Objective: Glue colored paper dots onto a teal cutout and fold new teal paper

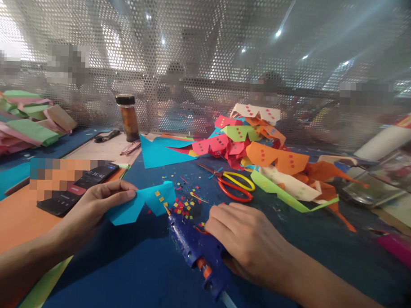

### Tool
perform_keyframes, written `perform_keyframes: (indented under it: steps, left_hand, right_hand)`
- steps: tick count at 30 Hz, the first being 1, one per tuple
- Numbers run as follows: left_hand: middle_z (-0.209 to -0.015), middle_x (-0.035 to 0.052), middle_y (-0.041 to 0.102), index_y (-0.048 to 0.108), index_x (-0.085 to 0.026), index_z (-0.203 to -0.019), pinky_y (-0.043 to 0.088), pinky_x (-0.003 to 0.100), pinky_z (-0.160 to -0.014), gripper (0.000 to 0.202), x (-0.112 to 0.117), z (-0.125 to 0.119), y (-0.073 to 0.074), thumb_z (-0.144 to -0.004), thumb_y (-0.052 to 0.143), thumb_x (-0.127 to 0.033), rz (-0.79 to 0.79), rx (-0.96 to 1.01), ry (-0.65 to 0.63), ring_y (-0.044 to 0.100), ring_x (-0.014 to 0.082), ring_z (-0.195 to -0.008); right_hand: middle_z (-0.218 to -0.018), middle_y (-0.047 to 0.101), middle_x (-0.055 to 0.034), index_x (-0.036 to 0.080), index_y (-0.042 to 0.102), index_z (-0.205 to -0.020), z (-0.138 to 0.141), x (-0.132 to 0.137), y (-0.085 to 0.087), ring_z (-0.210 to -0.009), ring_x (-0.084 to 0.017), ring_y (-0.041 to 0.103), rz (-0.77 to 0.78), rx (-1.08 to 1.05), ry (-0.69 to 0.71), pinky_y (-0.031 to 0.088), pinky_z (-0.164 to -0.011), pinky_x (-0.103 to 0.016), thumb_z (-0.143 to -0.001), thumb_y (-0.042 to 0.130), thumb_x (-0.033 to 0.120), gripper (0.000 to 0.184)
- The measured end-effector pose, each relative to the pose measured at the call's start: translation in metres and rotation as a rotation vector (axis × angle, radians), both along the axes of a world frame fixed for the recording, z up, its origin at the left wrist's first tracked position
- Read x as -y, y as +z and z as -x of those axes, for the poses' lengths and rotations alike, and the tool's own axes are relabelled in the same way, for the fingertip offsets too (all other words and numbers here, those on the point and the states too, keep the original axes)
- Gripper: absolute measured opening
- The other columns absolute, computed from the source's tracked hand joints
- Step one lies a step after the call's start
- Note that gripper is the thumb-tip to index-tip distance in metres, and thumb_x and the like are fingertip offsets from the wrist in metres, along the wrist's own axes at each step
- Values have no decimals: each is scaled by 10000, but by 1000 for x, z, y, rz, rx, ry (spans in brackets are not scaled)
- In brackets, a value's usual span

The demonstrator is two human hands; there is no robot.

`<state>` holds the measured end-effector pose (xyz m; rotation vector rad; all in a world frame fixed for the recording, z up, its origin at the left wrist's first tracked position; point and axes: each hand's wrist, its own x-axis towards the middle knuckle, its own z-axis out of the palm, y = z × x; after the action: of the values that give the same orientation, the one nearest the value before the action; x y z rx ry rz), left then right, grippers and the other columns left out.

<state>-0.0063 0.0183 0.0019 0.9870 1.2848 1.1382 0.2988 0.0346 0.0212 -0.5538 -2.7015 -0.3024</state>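
Between thumb and fingers, my left hand (111, 195) pinches a blue folded paper cutout (131, 210) shaped like a mask or glasses. Several small yellow squares sit on its right part. My right hand (243, 236) is wrapped round the handle of a dark blue glue gun (185, 238), its fingers partly hidden behind the body. The nozzle points up and left, at the lower right edge of the blue paper; whether it touches I cannot tell. A glue stick (232, 305) protrudes from the gun's back. Small red and yellow paper squares (183, 205) lie scattered beyond the nozzle.
Scissors (236, 182) with red and yellow handles lie behind the squares. Decorated paper cutouts (276, 158) are heaped at right. A phone (79, 188) rests on orange paper (10, 228) at left. A lidded jar (127, 117) stands before the perforated screen (202, 46); people sit behind it.
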Motion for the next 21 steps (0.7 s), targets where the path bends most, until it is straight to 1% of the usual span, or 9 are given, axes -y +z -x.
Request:
perform_keyframes:
  steps: [6,10,12,21]
  left_hand:
    - [-619,-19,637,731,-195,-754,428,133,-475,294,1,-1,3,-673,867,-443,2,16,25,527,85,-531]
    - [-628,-11,643,736,-197,-751,437,145,-478,282,1,-2,5,-673,865,-435,2,20,27,531,97,-540]
    - [-617,-12,638,735,-198,-744,433,149,-472,272,2,-2,6,-675,864,-427,9,20,31,525,98,-531]
    - [-618,-9,655,738,-195,-755,431,152,-469,268,0,-2,3,-677,858,-422,15,9,21,540,99,-520]
  right_hand:
    - [-776,573,-39,183,527,-780,-1,-2,-2,-665,-174,459,79,-30,-43,326,-589,-309,-896,501,175,119]
    - [-784,577,-38,188,519,-782,-1,-2,-4,-678,-172,474,100,-32,-58,329,-598,-307,-899,531,202,118]
    - [-789,580,-40,187,519,-784,-1,-2,-4,-682,-171,482,116,-27,-66,331,-602,-306,-896,530,191,112]
    - [-819,600,-46,180,546,-815,0,-2,-5,-702,-178,498,146,-11,-73,334,-607,-308,-884,569,204,77]
